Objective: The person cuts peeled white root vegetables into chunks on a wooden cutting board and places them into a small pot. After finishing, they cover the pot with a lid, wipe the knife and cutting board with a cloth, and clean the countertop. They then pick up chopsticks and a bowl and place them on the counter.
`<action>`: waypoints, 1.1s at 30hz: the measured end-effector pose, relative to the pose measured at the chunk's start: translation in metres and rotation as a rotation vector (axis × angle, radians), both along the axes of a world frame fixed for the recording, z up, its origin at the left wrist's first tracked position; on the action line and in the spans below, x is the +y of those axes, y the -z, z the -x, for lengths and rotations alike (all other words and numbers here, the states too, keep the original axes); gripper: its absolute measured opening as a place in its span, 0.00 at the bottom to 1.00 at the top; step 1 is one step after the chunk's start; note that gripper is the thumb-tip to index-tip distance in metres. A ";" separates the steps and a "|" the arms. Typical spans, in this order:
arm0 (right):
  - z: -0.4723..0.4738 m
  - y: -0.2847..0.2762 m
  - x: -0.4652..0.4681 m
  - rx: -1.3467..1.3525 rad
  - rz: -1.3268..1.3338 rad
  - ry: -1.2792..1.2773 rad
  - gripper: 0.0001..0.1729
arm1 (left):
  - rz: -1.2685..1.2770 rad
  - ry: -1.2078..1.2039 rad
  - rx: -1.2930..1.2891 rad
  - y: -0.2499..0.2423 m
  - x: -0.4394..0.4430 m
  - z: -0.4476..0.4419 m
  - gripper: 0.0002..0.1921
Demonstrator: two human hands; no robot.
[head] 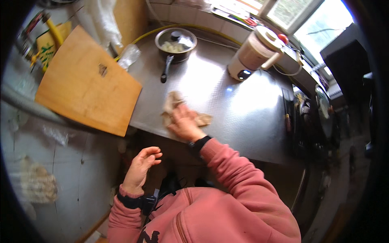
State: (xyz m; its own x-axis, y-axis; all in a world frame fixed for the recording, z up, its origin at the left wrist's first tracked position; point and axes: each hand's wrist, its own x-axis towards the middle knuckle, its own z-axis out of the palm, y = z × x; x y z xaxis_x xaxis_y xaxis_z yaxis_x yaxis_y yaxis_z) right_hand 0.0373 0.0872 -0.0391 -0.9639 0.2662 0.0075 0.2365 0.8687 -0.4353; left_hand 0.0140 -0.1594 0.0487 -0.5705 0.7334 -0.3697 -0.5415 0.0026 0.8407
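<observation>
My right hand point(184, 123) presses a crumpled tan cloth point(173, 101) flat on the stainless steel countertop point(209, 73), close to its front edge. Parts of the cloth stick out above and to both sides of the fingers. In front of my body, off the counter's edge, my left hand point(144, 167) is raised with curled fingers and holds nothing. Beyond the cloth stands a lidded saucepan point(173, 56) with pale pieces visible through its glass lid, its black handle pointing towards me.
A wooden board point(88, 85) covers the counter's left end. At the back right stands a blender jug point(253, 51) with a lit display on its base. A clear plastic bag point(130, 57) lies left of the saucepan. Dark cookware, partly in shadow, is at the right.
</observation>
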 end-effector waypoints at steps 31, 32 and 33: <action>-0.463 -0.090 0.086 0.652 1.513 0.650 0.16 | -0.175 0.871 0.503 -0.042 0.238 -0.283 0.36; -0.457 -0.096 0.079 0.549 1.474 0.554 0.18 | -0.194 0.894 0.441 -0.040 0.246 -0.296 0.39; -0.456 -0.101 0.074 0.477 1.438 0.425 0.20 | -0.336 0.860 0.386 -0.036 0.258 -0.311 0.35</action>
